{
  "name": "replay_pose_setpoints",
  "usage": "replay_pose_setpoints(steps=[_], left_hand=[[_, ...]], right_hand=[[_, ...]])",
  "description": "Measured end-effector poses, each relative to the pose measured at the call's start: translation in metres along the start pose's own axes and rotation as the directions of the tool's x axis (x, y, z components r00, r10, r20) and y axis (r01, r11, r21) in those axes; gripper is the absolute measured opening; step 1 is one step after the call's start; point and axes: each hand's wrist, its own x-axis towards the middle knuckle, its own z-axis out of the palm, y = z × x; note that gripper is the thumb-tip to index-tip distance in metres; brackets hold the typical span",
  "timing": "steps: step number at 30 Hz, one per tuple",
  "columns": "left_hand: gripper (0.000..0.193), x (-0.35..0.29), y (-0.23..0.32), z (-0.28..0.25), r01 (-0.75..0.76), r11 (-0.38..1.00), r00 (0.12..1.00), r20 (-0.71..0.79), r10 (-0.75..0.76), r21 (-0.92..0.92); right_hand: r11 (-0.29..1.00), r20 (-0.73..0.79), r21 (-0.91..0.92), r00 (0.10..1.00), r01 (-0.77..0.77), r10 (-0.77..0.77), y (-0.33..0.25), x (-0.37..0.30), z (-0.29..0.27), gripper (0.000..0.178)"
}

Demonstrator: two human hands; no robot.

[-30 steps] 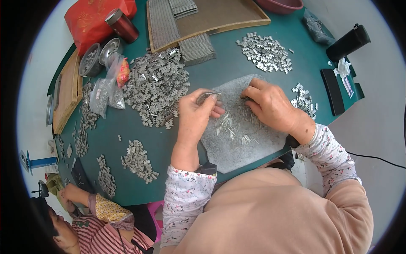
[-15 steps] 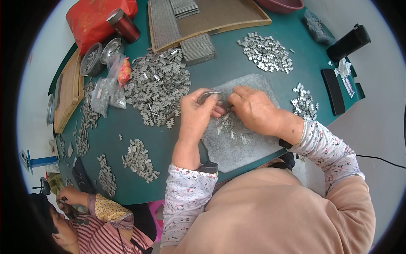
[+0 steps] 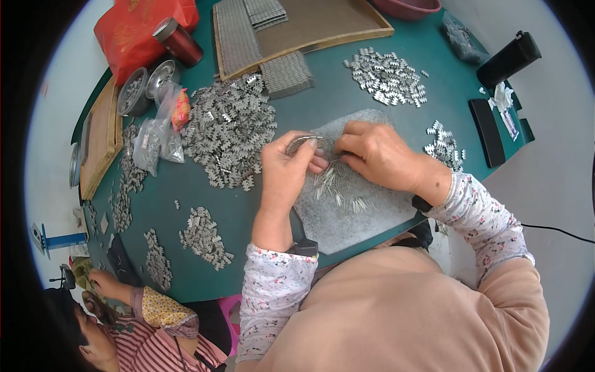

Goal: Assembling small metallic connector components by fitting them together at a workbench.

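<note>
Over a grey felt mat (image 3: 338, 229), my left hand (image 3: 282, 164) grips a curved strip of small metal links (image 3: 302, 140) between thumb and fingers. Just right of it is my right hand (image 3: 384, 155), its thumb and fingers pinched together near the strip. Whatever lies in that pinch is too small and covered to make out. Thin, shiny metal pins (image 3: 334, 189) lie loose on the mat below both hands.
A big heap of toothed metal links (image 3: 229, 130) lies left, with smaller piles around. Behind stands a wooden tray (image 3: 328, 40) with linked strips; a block of strips (image 3: 288, 74) sits before it. A phone (image 3: 486, 133) and black bottle (image 3: 509, 59) are right. A co-worker (image 3: 155, 328) sits lower left.
My right hand has lifted slightly and turned, its fingers now more bent over the pins. The left hand keeps its hold on the strip, nearly still. The co-worker's hand has moved a little.
</note>
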Motion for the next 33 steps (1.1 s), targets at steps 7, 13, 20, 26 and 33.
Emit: replay_pose_setpoints(steps=[7,13,20,26,33], left_hand=[[0.015,0.003,-0.004,-0.001,0.016,1.000,1.000,-0.009,-0.016,0.016],[0.015,0.000,-0.001,0.001,0.021,1.000,1.000,-0.011,-0.021,0.016],[0.015,-0.005,0.001,0.008,-0.065,0.996,0.993,0.103,0.057,0.069],[0.013,-0.008,0.003,0.015,-0.094,0.994,0.985,0.151,0.084,0.059],[0.012,-0.009,0.003,0.015,-0.111,0.993,0.977,0.186,0.103,0.035]], right_hand=[[0.985,0.072,-0.149,0.995,0.085,-0.075,0.004,0.003,0.015,0.016],[0.996,-0.012,0.074,0.998,-0.057,0.058,0.006,0.001,0.007,0.013],[0.944,-0.096,0.300,0.981,-0.135,0.170,0.001,0.008,-0.019,0.016],[0.915,-0.101,0.403,0.991,-0.036,0.084,0.001,0.013,-0.017,0.013],[0.851,-0.012,0.502,0.982,-0.156,0.187,0.000,0.012,-0.019,0.013]])
